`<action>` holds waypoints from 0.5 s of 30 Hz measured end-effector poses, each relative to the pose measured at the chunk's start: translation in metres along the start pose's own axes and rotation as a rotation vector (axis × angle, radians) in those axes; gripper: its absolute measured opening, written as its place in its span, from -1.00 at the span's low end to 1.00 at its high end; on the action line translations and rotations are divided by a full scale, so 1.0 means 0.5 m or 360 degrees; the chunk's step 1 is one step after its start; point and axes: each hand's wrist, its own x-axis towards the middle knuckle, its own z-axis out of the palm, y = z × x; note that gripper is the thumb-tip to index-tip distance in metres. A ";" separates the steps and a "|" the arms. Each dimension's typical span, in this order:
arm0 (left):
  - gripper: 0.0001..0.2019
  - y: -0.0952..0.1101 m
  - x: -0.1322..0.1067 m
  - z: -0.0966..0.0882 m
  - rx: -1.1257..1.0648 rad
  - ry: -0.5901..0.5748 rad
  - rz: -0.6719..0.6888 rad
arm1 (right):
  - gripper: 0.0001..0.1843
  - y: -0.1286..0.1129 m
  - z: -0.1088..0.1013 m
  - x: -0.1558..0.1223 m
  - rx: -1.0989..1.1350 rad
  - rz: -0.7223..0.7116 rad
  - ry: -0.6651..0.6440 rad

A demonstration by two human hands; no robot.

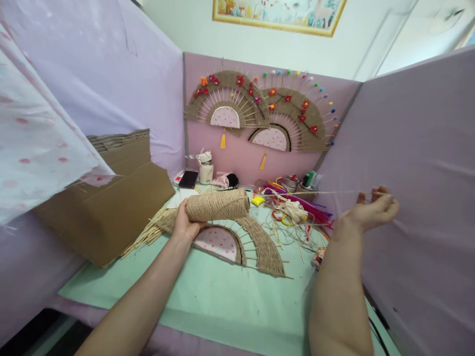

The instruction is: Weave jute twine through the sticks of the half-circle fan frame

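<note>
My left hand (pixel 186 222) is wrapped round the left end of a roll of jute twine (pixel 218 205), held lying sideways above the table. From the roll a taut strand of twine (pixel 315 192) runs off to the right. Its far end is pinched in the fingers of my right hand (pixel 378 207), raised near the right-hand screen. Beneath the roll lies a half-round fan (pixel 269 247) of twine woven over thin sticks, partly hidden by my left hand and the roll. A white half-circle of cloth with pink dots (pixel 218 242) sits at its centre.
Bamboo sticks (pixel 148 232) and brown cardboard (pixel 122 212) are at the left. Tangled cord (pixel 293 210), purple pipe cleaners (pixel 319 212) and pens (pixel 309 179) lie at the back right. A phone (pixel 188 179) and white bottle (pixel 206 170) are behind. Two finished-looking fans (pixel 289 99) hang on the back panel.
</note>
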 end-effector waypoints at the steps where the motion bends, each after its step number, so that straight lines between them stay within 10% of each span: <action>1: -0.85 -0.002 0.000 0.000 -0.0003 0.0019 -0.0008 | -0.86 0.006 -0.001 -0.004 -0.0117 -0.0032 -0.0102; 8: -0.88 0.001 -0.004 0.002 -0.0023 -0.0006 0.0033 | -0.69 0.038 0.012 -0.085 -0.1558 0.0150 -0.2225; 15: -0.88 0.002 -0.015 0.005 -0.0062 -0.0043 0.0042 | -0.60 -0.003 0.066 -0.259 -0.0427 -0.0314 -0.2566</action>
